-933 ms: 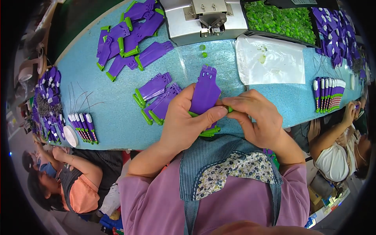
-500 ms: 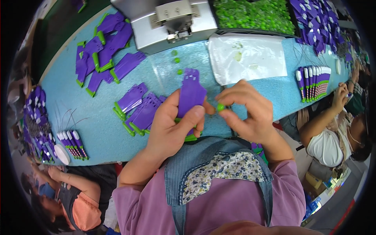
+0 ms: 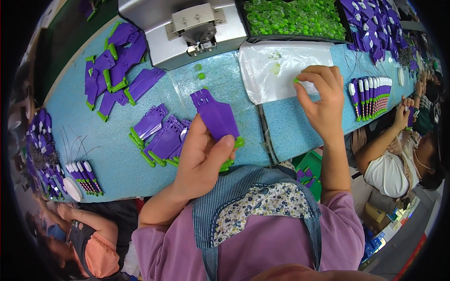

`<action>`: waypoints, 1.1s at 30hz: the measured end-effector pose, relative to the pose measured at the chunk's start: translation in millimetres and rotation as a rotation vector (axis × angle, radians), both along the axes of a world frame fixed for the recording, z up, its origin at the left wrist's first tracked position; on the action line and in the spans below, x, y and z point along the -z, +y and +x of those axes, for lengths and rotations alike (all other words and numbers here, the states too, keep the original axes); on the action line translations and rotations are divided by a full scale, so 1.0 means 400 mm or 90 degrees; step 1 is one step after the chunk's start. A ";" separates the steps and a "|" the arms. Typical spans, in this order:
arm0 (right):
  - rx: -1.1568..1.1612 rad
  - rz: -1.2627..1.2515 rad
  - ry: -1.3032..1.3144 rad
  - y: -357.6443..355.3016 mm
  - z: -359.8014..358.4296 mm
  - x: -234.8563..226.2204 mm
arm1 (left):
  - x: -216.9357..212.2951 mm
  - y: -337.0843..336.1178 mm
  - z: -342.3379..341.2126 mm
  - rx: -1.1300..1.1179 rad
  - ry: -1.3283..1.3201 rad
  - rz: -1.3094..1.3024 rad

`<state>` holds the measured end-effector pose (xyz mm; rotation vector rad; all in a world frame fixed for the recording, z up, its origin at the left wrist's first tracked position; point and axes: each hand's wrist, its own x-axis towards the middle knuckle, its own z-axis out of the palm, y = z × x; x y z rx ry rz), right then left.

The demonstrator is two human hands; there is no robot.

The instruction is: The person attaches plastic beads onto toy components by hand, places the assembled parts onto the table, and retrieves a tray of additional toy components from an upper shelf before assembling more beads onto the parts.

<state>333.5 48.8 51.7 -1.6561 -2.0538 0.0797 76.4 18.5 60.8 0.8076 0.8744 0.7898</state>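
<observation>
My left hand is closed around a flat purple plastic piece, its slotted end pointing up and left. A green tip shows at the piece's lower end, by my thumb. My right hand is raised over the white plastic sheet, thumb and forefinger pinching a small round green bead. A couple of like green beads lie on the blue table just beyond the purple piece. Beside my left hand rests a group of purple pieces with green ends.
A metal machine stands at the back, next to a black tray of green beads. More purple pieces are heaped at the far left. Rows of purple-and-white pieces lie right and left. Co-workers sit at both sides; a green bin is below the table edge.
My right hand has moved right and away from my left hand, still pinching a green bead. The purple piece in my left hand has tilted to the left.
</observation>
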 end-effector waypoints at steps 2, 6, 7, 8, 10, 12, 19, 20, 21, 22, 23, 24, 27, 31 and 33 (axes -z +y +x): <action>0.008 -0.049 0.147 -0.014 -0.017 -0.026 | 0.017 -0.005 0.010 -0.058 -0.027 0.049; -0.066 -0.224 0.529 -0.051 -0.065 -0.043 | 0.008 -0.008 0.028 -0.103 0.007 0.135; -0.092 -0.257 0.589 -0.056 -0.079 -0.049 | 0.005 -0.009 0.031 -0.107 0.009 0.135; -0.125 -0.289 0.622 -0.060 -0.086 -0.052 | 0.003 -0.011 0.037 -0.124 -0.001 0.134; -0.142 -0.297 0.656 -0.066 -0.103 -0.050 | -0.001 -0.014 0.037 -0.141 -0.012 0.133; -0.160 -0.312 0.688 -0.069 -0.113 -0.046 | -0.004 -0.016 0.033 -0.142 0.002 0.130; -0.157 -0.322 0.640 -0.086 -0.126 -0.035 | -0.020 -0.012 0.025 -0.113 0.101 0.174; -0.151 -0.335 0.665 -0.090 -0.129 -0.031 | -0.015 -0.014 0.022 -0.103 0.094 0.166; -0.146 -0.347 0.692 -0.093 -0.133 -0.026 | -0.010 -0.015 0.019 -0.093 0.089 0.158; -0.147 -0.347 0.695 -0.096 -0.136 -0.024 | -0.005 -0.017 0.018 -0.092 0.092 0.158; -0.143 -0.363 0.695 -0.098 -0.140 -0.022 | -0.001 -0.018 0.015 -0.101 0.051 0.133; -0.138 -0.379 0.696 -0.098 -0.144 -0.019 | 0.002 -0.017 0.012 -0.110 0.011 0.108; -0.205 -0.366 0.596 -0.078 -0.164 -0.018 | -0.016 -0.003 -0.031 -0.071 0.035 0.068; -0.148 -0.313 0.514 -0.014 -0.196 -0.014 | -0.017 -0.004 -0.131 -0.079 0.316 0.143; -0.145 -0.237 0.420 0.028 -0.218 0.004 | -0.021 -0.020 -0.176 -0.031 0.388 0.169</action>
